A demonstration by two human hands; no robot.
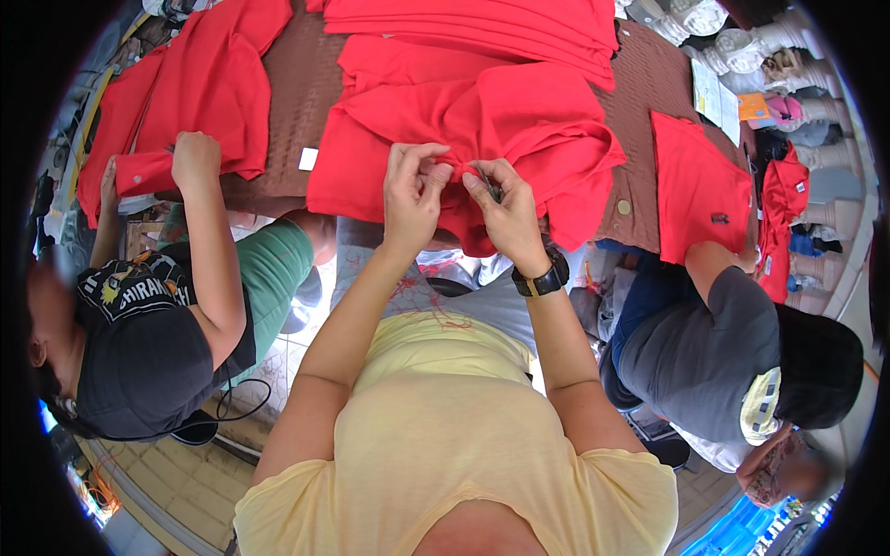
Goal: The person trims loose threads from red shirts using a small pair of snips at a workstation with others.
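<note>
A red garment (389, 107) lies bunched in front of me, its near edge hanging over the table's front. My left hand (411, 199) pinches a fold of its cloth between thumb and fingers. Close beside it on the right, my right hand (508, 215) is closed around a small dark metal tool (490, 185), which looks like thread snips. Its tip points at the cloth between my two hands, and the fingers partly cover it. The exact spot where it meets the cloth is too small to make out.
More red garments (473, 17) are stacked at the back of the brown-covered table (649, 88). Co-workers handle red garments (218, 83) to my left and red cloth (700, 185) to my right. Papers (714, 100) lie at the far right. Red thread scraps (417, 295) cover my lap.
</note>
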